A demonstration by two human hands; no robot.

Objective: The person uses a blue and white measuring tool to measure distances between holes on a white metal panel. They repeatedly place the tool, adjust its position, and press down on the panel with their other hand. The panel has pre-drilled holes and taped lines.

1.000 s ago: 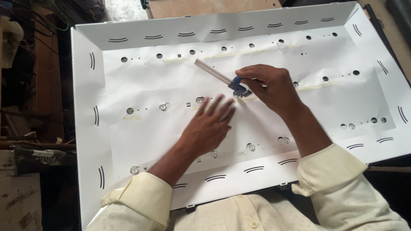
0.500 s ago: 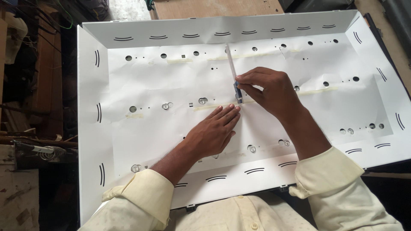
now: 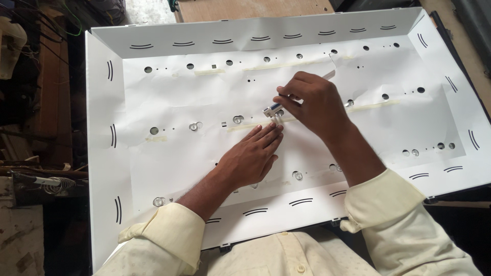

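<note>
— Nearest?
— The left hand (image 3: 250, 156), fingers flat and released on the matte white perforated reflector sheet (image 3: 179, 153).
— Beyond it?
— The right hand (image 3: 312, 105) pinches a slim silver-bladed tool (image 3: 273, 109) (tip meeting pale tape strip (image 3: 255, 124)).

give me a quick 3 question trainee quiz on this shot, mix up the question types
1. True or false: the left hand lies flat, palm down, on the white reflector sheet.
2. Which hand holds the small metal tool? A) left B) right C) neither
3. Fill in: the panel's raised white walls carry pairs of short curved ____ marks.

Key
1. True.
2. B: the right hand pinches it, its tip just above the left hand's fingertips, by a strip of pale tape.
3. Black.
</note>
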